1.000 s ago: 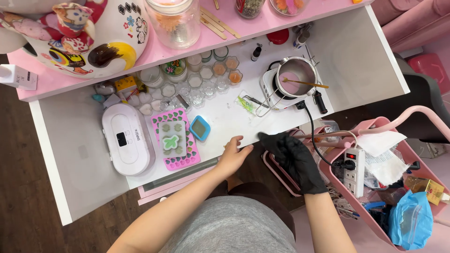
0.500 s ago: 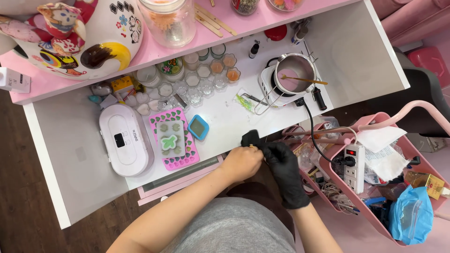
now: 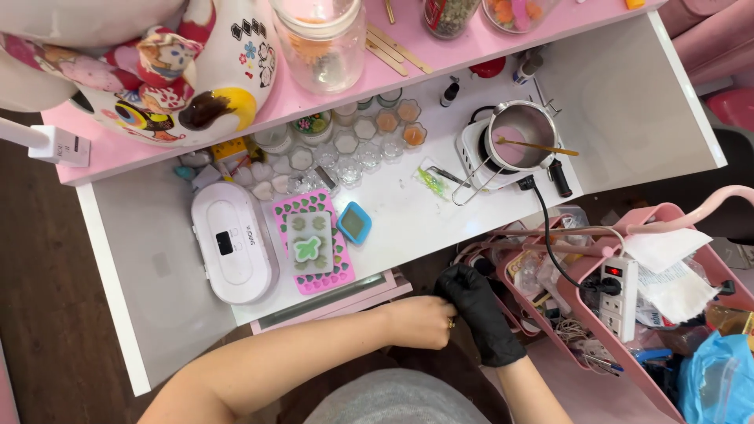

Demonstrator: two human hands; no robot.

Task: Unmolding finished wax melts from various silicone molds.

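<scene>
Black-gloved right hand (image 3: 477, 308) touching bare left hand (image 3: 422, 322), below desk edge (image 3: 330, 302), both grips' state unclear.

I see a white lamp box (image 3: 233, 243) on the white table (image 3: 157, 267), just beside a pink mat (image 3: 312, 250) with a green shape on it. A small blue dish (image 3: 354, 223) is near. Further right, a wax pot (image 3: 518, 144) stands with a stick inside, and a pink cart (image 3: 628, 314) holds a power strip (image 3: 618, 294).
</scene>
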